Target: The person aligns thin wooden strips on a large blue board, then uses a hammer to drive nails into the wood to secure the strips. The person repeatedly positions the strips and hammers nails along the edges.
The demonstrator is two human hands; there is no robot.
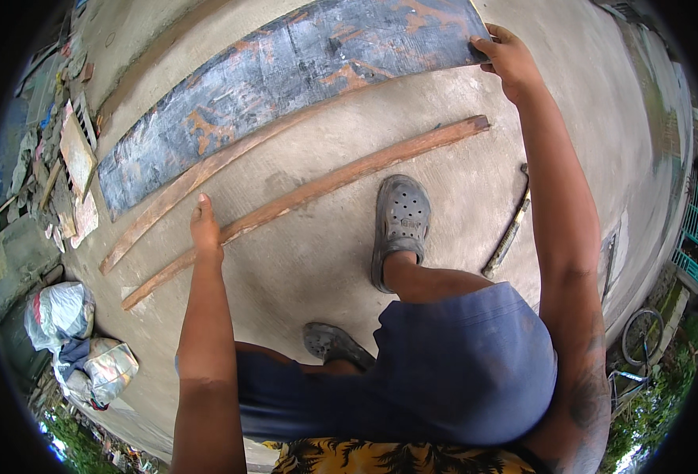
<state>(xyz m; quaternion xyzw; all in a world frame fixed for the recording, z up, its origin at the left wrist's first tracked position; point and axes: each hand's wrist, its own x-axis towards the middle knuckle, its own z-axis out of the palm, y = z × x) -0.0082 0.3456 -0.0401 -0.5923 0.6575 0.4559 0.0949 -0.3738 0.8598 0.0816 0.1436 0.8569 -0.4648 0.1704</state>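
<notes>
We have two wooden battens (357, 171) on the concrete floor (302, 272), one nearer us than the other, and the board (262, 71) beyond both. Our clogs (406, 207) are on their near side; a hand tool (510, 235) lies right of these, bags (61, 312) near left, a bicycle (643, 336) near right.

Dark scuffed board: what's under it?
A wooden strip shows along the near edge of the board, the strip's right end apparently covered. Anything else directly beneath is hidden from this view.

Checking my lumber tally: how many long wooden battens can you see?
2: the far batten along the dark board, the near batten closer to the grey clogs. The board could hide more.
</notes>
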